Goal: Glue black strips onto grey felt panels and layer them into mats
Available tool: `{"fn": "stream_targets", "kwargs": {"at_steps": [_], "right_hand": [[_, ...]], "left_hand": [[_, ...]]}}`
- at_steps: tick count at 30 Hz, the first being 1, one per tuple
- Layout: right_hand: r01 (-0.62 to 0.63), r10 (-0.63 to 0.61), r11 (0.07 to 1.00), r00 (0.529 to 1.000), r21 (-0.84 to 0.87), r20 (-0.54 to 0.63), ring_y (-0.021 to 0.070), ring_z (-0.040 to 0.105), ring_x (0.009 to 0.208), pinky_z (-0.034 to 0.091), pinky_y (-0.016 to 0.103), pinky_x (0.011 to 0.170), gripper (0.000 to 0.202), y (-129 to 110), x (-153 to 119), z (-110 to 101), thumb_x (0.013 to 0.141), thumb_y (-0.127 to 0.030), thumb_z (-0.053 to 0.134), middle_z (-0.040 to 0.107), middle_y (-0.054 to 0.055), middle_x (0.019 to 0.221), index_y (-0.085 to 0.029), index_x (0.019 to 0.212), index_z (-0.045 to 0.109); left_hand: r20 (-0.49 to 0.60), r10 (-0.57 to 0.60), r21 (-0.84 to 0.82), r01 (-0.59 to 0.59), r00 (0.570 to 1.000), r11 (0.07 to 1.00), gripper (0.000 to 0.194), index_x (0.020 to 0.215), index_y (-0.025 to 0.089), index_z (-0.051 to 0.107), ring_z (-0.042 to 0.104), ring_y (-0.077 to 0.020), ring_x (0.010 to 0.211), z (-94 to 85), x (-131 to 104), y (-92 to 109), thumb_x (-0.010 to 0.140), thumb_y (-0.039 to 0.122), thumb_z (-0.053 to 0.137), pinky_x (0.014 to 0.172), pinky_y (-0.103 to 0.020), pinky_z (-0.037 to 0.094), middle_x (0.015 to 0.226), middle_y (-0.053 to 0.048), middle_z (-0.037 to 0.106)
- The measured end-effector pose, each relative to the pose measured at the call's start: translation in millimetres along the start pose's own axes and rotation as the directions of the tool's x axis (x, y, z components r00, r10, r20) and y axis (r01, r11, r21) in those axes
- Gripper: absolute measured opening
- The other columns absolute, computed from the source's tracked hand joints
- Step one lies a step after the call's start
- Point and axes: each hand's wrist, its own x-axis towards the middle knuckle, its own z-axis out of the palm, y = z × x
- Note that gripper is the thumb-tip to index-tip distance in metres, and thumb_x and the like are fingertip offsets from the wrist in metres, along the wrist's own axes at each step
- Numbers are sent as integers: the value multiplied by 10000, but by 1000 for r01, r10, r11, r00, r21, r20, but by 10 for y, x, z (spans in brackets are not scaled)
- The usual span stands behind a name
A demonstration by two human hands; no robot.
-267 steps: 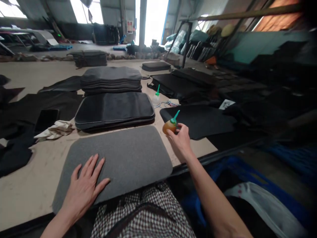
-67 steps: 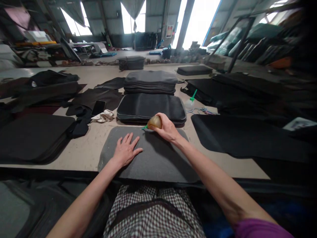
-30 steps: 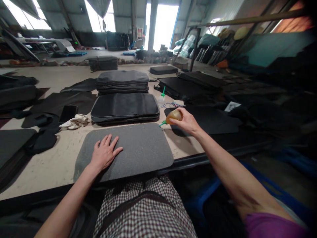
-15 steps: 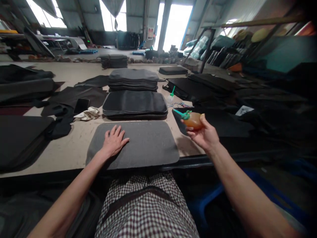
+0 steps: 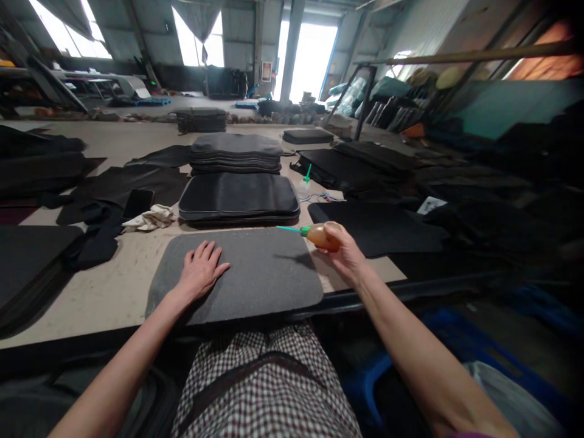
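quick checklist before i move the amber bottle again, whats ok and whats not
1. Left hand spread on the grey panel: ok
2. Right hand has a grip on the amber bottle: ok
3. Bottle upright: not ok, it is held on its side
4. Green nozzle clear of the panel's surface: cannot tell
5. Crumpled cloth off the panel: ok
6. Liquid coming from the nozzle tip: cannot tell, too small
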Motion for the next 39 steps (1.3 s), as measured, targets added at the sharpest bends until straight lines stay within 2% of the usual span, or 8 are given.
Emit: {"fn": "stream_targets", "kwargs": {"at_steps": [5,12,15,20,26,29,34,39], "right_hand": [[34,-39,996,997,-83,-60,261,672,919,551,262,535,615,16,133,-132,669,-466,848,639,50,1131,-251,1162,549],[113,-123,958,992,-262,-21,273,658,979,578,323,702,686,-77,363,-237,602,-450,930,678,37,1077,-254,1167,593],[172,-188,874,982,-454,10,292,657,965,567,372,748,666,-96,446,-264,653,-532,893,690,60,1069,-239,1180,610],[253,-350,638,937,-728,19,311,651,910,522,429,811,537,-68,484,-194,764,-647,738,688,58,998,-243,1102,632],[339,-405,543,907,-768,114,322,642,922,505,427,813,545,-2,462,109,767,-622,692,676,96,1047,-223,1129,606],[383,-427,508,890,-772,160,315,640,920,505,420,817,499,16,479,158,781,-577,690,675,99,1036,-215,1114,604],[398,-475,433,863,-809,170,309,634,928,499,420,836,459,-10,517,4,797,-561,666,663,90,1029,-218,1095,605],[368,-465,417,872,-831,153,309,636,909,502,418,814,492,-79,504,-199,782,-592,685,664,81,1014,-224,1100,611]], "left_hand": [[4,17,44,-17,1000,999,609,1438,212,551,263,-344,1530,-83,14,-18,1026,600,327,1141,-547,311,1628,-158,385],[-68,58,7,-57,996,998,619,1476,189,503,299,-317,1523,-151,61,38,1040,581,301,1167,-519,296,1628,-153,390],[-39,104,-16,-105,994,994,616,1462,178,515,367,-313,1489,-95,68,87,1046,574,291,1170,-533,290,1586,-147,461],[-40,118,-36,-120,992,992,606,1447,193,538,401,-333,1469,-4,59,96,1037,584,324,1155,-563,294,1569,-144,486],[-22,123,-16,-124,992,992,637,1461,189,528,401,-324,1474,-20,77,97,1031,604,308,1105,-500,385,1576,-138,478],[-18,122,1,-122,992,993,655,1463,171,523,405,-327,1471,-33,82,105,1029,610,302,1096,-496,398,1570,-151,482],[-23,123,-31,-123,992,992,644,1454,162,534,408,-337,1470,-37,77,109,1026,600,334,1106,-500,392,1567,-157,485],[-26,123,-43,-124,992,991,643,1460,167,526,403,-333,1473,-36,76,109,1026,601,335,1113,-497,389,1570,-152,481]]}}
